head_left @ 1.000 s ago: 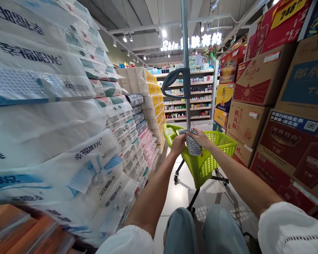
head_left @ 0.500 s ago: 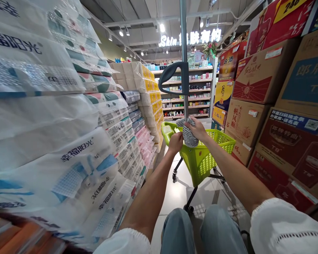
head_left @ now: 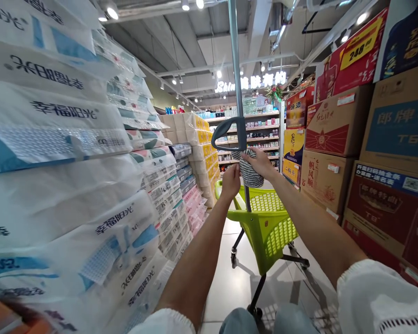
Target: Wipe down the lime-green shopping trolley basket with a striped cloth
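Right hand (head_left: 261,162): gripping striped cloth (head_left: 252,175), apparently pressing it snugly to pole (head_left: 237,69) | Cloth: wrapping pole below handle (head_left: 242,134), centre frame | Left hand (head_left: 231,182): hovering curled beside pole, grip unclear | Green cart (head_left: 257,232): standing lower centre, probably bracing pole

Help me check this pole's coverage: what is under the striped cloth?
A gray pole: it shows above the loop handle and just below the striped cloth. The stretch the cloth covers cannot be seen, nor the cloth's far side.
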The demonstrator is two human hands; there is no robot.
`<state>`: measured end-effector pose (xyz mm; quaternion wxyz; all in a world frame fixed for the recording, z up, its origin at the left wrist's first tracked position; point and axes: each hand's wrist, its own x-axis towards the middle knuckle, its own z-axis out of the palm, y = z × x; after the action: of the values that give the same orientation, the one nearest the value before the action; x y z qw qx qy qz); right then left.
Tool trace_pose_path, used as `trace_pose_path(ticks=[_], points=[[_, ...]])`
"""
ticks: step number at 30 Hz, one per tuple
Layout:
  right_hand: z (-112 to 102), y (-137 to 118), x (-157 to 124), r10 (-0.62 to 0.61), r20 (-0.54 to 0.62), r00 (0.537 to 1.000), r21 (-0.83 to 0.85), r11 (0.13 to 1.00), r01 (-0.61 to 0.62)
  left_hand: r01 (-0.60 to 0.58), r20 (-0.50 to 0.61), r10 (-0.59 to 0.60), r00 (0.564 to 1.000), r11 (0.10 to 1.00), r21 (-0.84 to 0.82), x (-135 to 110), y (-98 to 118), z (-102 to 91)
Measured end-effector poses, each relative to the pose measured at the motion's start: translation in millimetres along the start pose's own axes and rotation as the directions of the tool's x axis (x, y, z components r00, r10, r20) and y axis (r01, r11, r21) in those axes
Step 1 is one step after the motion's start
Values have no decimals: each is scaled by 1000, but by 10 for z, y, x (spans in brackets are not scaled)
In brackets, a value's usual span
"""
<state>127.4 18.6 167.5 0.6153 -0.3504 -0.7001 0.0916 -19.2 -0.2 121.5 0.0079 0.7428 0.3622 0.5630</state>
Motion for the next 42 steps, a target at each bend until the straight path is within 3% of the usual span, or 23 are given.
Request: trace_pose_path(ticks=[4,9,12,15,20,24,30,35,40,42], points=[[134,84,-122,23,-2,1000,25,999,-23,-7,-35,13,999,987,160,173,101,-36],[308,333,-601,113,71,991,41,992,-117,4,-40,3,999,985,171,32,21,-14],[320,381,-753,187,142,972,31,981,-193,7,6,-8,1000,982,187,-38,-1,-38],[283,292,-654,180,127,976,32,982,-185,-26,35,20,999,983,182,-84,16,-74],[288,126,-435,106,-58,993,52,993,-103,-66,50,55,997,968,241,-205,32,-68],[418,245,-720,162,-12,987,15,987,-162,-8,75,-16,997,948,318,-452,-79,5],[542,533,-1284,248,118,962,-24,969,-247,-41,270,-75,960,915,401,-827,-330,23],[498,637,-1336,279,257,925,-86,960,-265,-66,360,-117,926,887,457,-1023,-427,36],[619,677,-1355,289,119,950,-188,946,-264,-57,332,-135,933,859,509,-1130,-509,123],[686,717,-1448,294,114,949,-276,927,-254,-79,340,-107,934,868,490,-1126,-573,136]])
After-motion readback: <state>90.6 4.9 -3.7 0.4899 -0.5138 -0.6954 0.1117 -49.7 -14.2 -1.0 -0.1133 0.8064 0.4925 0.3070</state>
